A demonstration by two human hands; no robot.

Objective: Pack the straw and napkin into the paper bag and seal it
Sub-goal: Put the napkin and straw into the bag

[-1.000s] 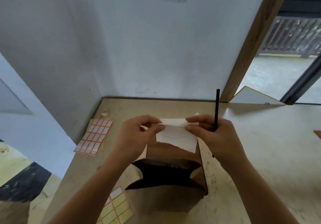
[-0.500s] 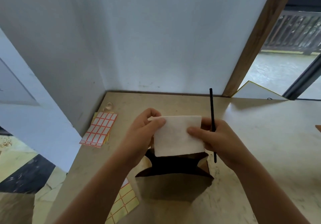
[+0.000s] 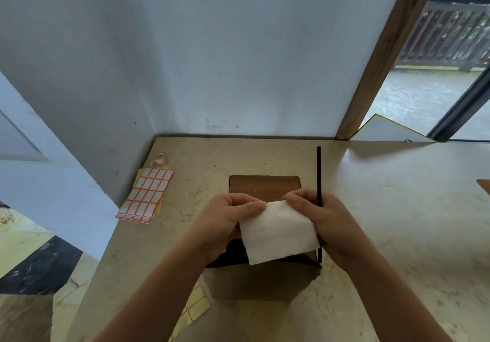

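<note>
Above the open mouth of the paper bag [image 3: 265,280], a white napkin [image 3: 278,233] is held up by both hands. The left hand [image 3: 225,217] is curled round the napkin's upper left corner, with the thumb laid across its top edge. The right hand [image 3: 318,214] pinches the upper right corner between fingertips and thumb, and a thin black straw [image 3: 319,172] is gripped in the same hand, standing nearly upright; its top rises well above the knuckles and its lower tip shows just below the palm, beside the bag's right edge. The napkin hangs tilted, its lower left corner dipping over the dark opening of the bag. The brown bag stands on the beige table [image 3: 397,222], and its far wall is seen behind the hands as a brown rectangle. To the left on the table, a sheet of red-bordered labels [image 3: 145,195] lies on top of yellowish sheets, with a small roll of clear tape [image 3: 160,158] just beyond it near the wall. Another sheet of yellow labels [image 3: 195,312] lies at the near left of the bag, partly hidden by the left forearm.
</note>
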